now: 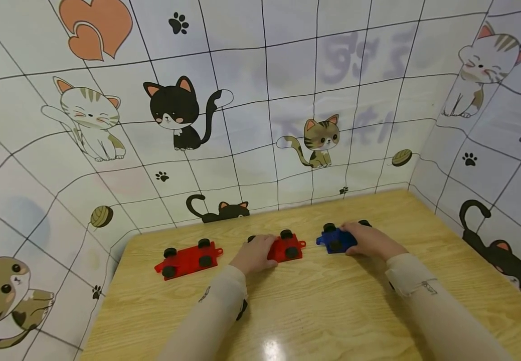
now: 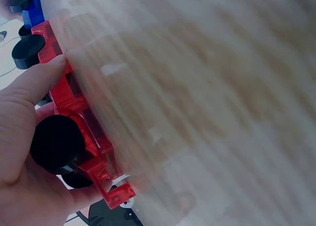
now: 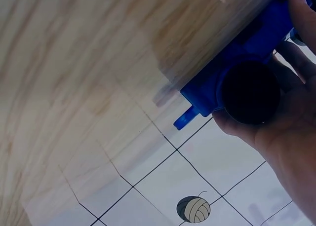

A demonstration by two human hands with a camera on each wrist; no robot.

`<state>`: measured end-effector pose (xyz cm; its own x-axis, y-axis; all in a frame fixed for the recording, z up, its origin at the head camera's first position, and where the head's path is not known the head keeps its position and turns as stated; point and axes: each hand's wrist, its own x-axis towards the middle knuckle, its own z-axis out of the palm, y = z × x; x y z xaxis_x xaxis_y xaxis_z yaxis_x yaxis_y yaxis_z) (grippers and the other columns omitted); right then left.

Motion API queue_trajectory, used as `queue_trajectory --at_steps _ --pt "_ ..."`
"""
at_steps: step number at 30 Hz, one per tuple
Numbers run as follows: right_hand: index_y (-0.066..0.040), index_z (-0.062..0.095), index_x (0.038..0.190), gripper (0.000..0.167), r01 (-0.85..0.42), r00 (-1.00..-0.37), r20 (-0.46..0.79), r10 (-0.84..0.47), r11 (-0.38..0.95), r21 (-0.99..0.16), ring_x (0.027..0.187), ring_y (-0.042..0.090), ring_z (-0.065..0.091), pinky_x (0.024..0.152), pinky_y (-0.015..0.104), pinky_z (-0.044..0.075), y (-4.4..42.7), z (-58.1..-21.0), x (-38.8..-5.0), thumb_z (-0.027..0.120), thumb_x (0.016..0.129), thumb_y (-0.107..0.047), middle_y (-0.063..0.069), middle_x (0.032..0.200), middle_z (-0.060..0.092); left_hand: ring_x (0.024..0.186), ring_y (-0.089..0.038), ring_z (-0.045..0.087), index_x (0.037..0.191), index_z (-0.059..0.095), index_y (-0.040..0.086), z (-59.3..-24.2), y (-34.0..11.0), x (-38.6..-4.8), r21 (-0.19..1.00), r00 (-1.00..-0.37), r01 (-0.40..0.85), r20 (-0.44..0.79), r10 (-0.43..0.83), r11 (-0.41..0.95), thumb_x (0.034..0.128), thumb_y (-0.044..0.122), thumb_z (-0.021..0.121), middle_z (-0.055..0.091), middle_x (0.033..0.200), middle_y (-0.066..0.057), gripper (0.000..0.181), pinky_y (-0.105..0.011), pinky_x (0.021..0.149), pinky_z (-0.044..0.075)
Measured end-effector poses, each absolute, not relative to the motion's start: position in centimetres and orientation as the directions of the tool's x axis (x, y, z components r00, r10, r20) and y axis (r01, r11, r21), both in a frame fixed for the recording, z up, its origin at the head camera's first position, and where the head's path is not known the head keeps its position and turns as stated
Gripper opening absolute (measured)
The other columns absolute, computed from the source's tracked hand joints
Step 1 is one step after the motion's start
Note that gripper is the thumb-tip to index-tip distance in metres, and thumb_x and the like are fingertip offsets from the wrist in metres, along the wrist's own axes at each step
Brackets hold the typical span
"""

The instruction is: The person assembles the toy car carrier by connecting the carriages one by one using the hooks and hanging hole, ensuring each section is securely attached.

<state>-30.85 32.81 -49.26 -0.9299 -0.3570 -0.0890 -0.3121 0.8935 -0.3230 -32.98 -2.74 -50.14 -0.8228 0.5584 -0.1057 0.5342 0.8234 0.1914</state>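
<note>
Left hand (image 1: 255, 253): fingers around red car (image 1: 282, 248). Right hand (image 1: 373, 241): gripping blue car (image 1: 345, 241), rightward of left hand. Second red car (image 1: 188, 260): left of left hand. Advisable: held cars level, facing ring (image 1: 303, 244) and tab (image 1: 320, 240) aligned.

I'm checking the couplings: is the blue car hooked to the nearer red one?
Unhooked: in the head view, bare tabletop shows between the blue car and the nearer red car.
</note>
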Motion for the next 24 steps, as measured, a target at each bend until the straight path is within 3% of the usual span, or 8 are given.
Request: queue_trajectory --at_steps 24 --pt "0.003 0.049 0.145 0.072 -0.334 -0.934 -0.039 -0.356 0.904 -0.268 0.131 0.049 0.048 0.102 0.065 0.041 32.71 -49.98 -30.35 0.081 0.088 -0.027 0.029 0.147 0.046 0.139 -0.024 0.045 0.151 0.047 0.019 -50.12 -2.93 -32.64 0.214 -0.819 0.541 -0.087 0.567 0.813 0.0929 0.039 0.073 0.048 0.152 -0.003 0.067 -0.056 0.103 0.046"
